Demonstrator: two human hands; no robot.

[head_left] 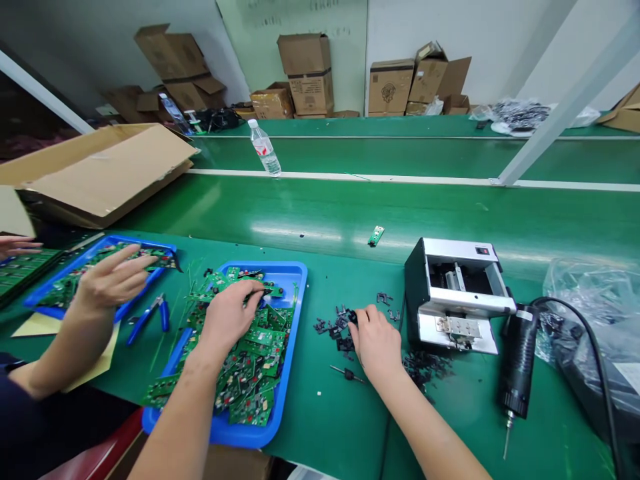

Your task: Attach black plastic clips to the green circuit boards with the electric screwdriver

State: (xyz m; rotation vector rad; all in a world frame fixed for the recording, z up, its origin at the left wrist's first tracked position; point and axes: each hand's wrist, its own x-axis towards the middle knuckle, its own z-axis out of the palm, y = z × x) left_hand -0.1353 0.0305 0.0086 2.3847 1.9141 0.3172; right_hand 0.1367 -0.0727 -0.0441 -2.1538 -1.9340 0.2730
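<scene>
Your left hand (233, 313) is over the far half of the blue tray (240, 437), thumb and fingers pinched on one end of a circuit board (275, 291). Beneath and around it lies a heap of boards (257, 343), filling most of the tray and spilling over its left side.

Your right hand (375, 340) is low over the green table (325, 427), fingers bent, the tips at a scatter of black plastic pieces (343, 327). Your fingers cover the spot, so I can't tell whether you are gripping one. A small metal bit (347, 373) lies near that hand, on your side of the scatter, and a second pile of black pieces (433, 367) sits to the right of your wrist.

Farther right stands a silver and black machine (465, 297), with a power screwdriver (520, 360) beside it, its tip towards you. A clear plastic bag (575, 287) is beyond the screwdriver. One lone board (376, 235) lies ahead of you on the shiny green surface, and a water bottle (265, 150) stands farther back.

On your left, blue pliers (150, 320) lie between your tray and a second tray (170, 248), where a co-worker's hand (113, 277) is held out.
</scene>
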